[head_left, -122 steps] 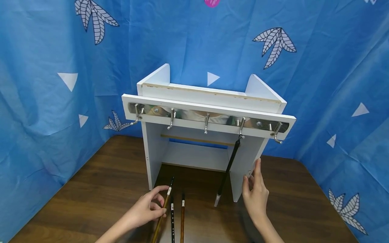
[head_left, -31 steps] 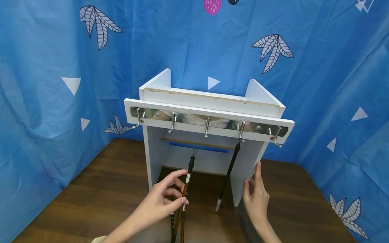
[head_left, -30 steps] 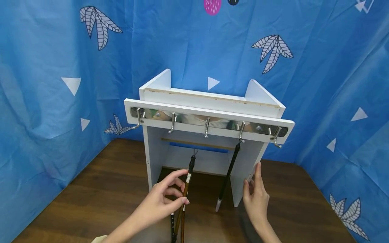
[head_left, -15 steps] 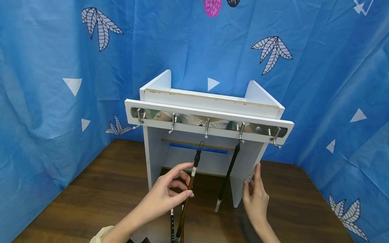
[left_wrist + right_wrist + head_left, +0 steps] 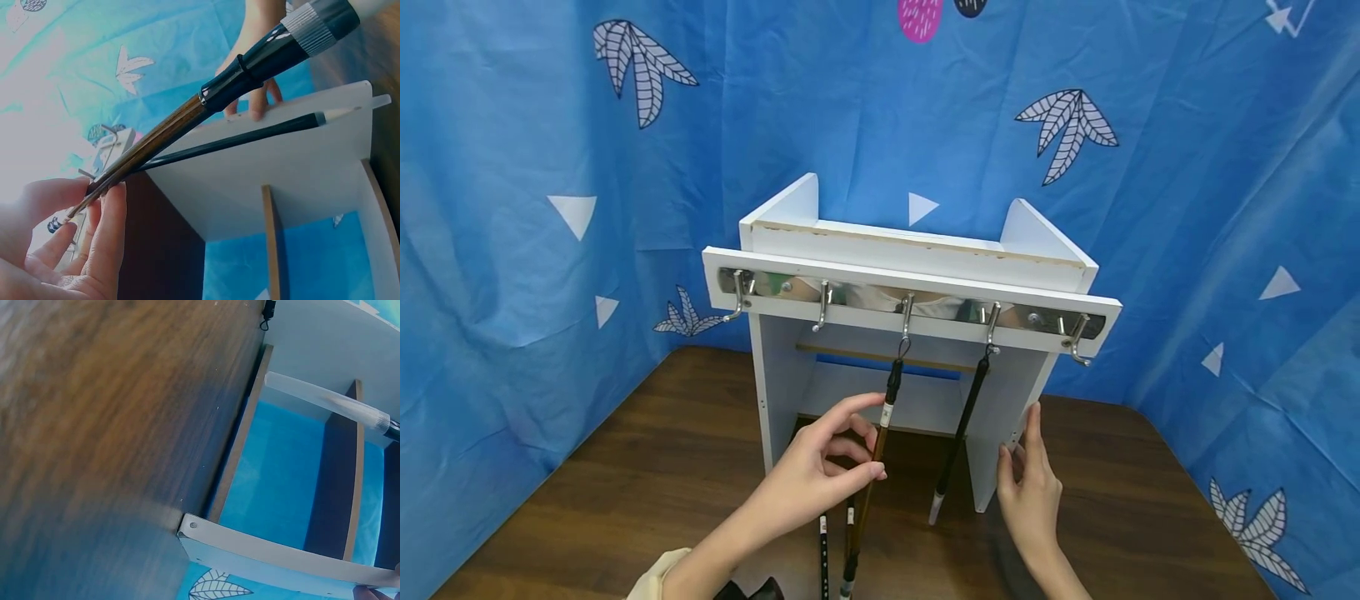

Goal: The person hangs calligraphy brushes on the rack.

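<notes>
The left hand (image 5: 820, 467) pinches the brown brush (image 5: 882, 439), its cord loop (image 5: 904, 347) at the middle hook's (image 5: 907, 315) tip; whether it's seated is hard to tell. If it isn't, letting go could drop the brush. The right hand (image 5: 1032, 487), fingers mostly straight, touches the white rack (image 5: 917, 258); a push might shift it. The brush's pale label (image 5: 886, 415) is illegible.

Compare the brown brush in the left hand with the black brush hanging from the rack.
The left hand pinches the brown brush, while no hand holds the black brush. The brown brush's handle is brown; the black brush's is black. The brown brush is just below the middle hook (caught or not is unclear); the black brush hangs from the next hook to the right. Both slant, tips down.
</notes>
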Available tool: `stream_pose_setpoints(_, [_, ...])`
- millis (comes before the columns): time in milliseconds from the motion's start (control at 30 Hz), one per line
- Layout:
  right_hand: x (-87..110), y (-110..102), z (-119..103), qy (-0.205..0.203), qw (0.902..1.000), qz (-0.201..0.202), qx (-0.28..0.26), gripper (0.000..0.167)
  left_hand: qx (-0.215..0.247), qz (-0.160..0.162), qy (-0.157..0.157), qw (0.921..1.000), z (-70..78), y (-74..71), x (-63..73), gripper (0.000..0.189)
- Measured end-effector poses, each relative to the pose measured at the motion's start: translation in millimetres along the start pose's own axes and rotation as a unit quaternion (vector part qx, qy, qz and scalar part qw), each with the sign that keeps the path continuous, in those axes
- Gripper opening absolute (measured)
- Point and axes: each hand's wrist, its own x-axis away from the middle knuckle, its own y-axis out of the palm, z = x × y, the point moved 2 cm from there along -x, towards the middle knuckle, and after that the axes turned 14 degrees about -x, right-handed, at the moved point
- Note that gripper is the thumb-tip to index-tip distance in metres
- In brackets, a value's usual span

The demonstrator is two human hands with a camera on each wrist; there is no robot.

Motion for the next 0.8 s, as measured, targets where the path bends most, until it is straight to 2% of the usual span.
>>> stream_pose_setpoints(800, [-0.3, 0.3, -0.7, 0.005, 1.0, 0.001, -0.001, 0.09, 0.029, 0.002, -0.011, 0.9995, -0.3, 0.0, -9.7, 0.063])
